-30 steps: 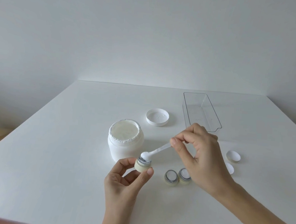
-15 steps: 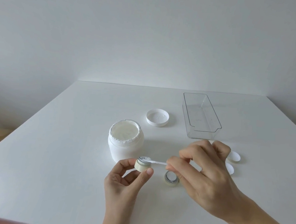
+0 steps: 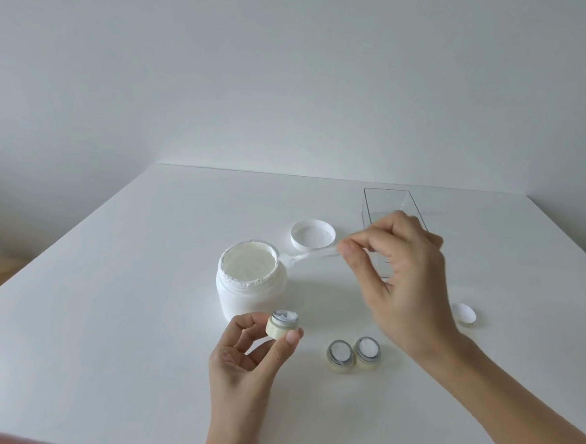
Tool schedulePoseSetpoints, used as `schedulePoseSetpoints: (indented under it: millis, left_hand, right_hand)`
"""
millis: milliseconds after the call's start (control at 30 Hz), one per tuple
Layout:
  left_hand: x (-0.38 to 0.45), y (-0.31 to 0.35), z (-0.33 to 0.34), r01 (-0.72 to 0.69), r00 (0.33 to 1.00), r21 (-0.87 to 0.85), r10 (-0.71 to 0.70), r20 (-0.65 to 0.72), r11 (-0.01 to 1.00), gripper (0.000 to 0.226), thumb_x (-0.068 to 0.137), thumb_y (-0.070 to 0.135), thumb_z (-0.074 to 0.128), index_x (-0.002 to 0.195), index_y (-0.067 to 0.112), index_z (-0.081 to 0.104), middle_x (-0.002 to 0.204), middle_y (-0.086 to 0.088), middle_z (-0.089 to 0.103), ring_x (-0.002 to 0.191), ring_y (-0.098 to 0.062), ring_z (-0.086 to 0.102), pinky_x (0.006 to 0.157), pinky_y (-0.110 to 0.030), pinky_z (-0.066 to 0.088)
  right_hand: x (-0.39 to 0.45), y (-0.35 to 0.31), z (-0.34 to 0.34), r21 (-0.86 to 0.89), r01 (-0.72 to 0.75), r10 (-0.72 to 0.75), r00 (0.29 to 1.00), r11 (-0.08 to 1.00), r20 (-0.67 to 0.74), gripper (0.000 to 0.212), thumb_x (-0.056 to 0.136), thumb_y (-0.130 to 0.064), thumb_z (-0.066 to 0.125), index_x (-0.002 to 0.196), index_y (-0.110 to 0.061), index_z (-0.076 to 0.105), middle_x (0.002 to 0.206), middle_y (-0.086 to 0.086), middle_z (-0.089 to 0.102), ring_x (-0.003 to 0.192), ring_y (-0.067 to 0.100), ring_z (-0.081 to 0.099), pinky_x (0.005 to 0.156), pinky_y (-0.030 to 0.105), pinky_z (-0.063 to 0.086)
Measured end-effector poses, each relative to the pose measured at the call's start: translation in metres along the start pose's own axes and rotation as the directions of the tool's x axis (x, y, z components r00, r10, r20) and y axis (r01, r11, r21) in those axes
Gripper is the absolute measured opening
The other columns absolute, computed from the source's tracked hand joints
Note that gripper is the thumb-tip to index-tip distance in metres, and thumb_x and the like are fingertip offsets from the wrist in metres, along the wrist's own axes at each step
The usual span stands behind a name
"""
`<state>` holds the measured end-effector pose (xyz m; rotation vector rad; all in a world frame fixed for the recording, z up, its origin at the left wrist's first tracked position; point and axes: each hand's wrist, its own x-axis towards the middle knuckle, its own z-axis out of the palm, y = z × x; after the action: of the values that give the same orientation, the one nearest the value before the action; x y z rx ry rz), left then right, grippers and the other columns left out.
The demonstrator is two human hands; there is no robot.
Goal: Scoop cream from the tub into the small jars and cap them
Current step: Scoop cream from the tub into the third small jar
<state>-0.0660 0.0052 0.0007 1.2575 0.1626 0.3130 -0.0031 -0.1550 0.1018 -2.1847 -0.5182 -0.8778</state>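
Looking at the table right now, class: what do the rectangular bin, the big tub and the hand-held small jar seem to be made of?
Rectangular bin: clear hard plastic, probably; the table shows through its glossy walls.
Big tub: opaque white plastic, by its smooth matt wall.
Small jar: cream-coloured body, plastic or glass, with a silvery, metal-looking rim.

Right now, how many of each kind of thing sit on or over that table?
Small jars: 3
Cream tub: 1
Tub lid: 1
Small cap: 1 visible
Spatula: 1
Clear tray: 1
Total: 8
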Motion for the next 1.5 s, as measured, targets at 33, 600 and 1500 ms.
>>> schedulePoseSetpoints:
  millis: [33, 600, 1500]
  left_hand:
    - [0.0, 0.0, 0.0, -0.003, 1.0, -0.003, 0.003, 0.001, 1.0, 0.036, 0.055, 0.029, 0.087, 0.082, 0.018, 0.068, 0.091, -0.008, 0.077, 0.084, -0.037, 0.075, 0.08, -0.036, 0.058]
    - [0.0, 0.003, 0.004, -0.019, 0.999, -0.047, 0.02, 0.032, 0.999, 0.031, 0.06, 0.029, 0.083, 0.088, 0.026, 0.07, 0.096, -0.005, 0.076, 0.081, -0.033, 0.076, 0.068, -0.024, 0.058]
    - [0.003, -0.003, -0.002, 0.07, 0.997, -0.212, -0.058, 0.06, 0.975, 0.039, 0.062, 0.02, 0.083, 0.099, 0.014, 0.071, 0.1, -0.01, 0.076, 0.094, -0.036, 0.074, 0.071, -0.024, 0.058]
  right_hand:
    - [0.005, -0.003, 0.006, -0.011, 0.001, -0.001, 1.0, 1.0, 0.022, 0.015, 0.087, -0.027, 0.062, 0.077, -0.019, 0.071, 0.077, -0.005, 0.055, 0.076, 0.014, 0.053, 0.08, 0.033, 0.031]
    - [0.056, -0.021, 0.086, -0.171, 0.206, -0.058, 0.784, 0.963, 0.617, 0.025, 0.094, -0.034, 0.052, 0.082, -0.02, 0.069, 0.084, -0.004, 0.045, 0.096, 0.022, 0.041, 0.077, 0.034, 0.016]
    - [0.024, 0.03, 0.027, 0.172, -0.765, 0.508, 0.559, 0.621, 0.655, 0.028, 0.09, -0.035, 0.061, 0.068, -0.021, 0.07, 0.083, -0.015, 0.064, 0.084, -0.005, 0.049, 0.077, 0.02, 0.035]
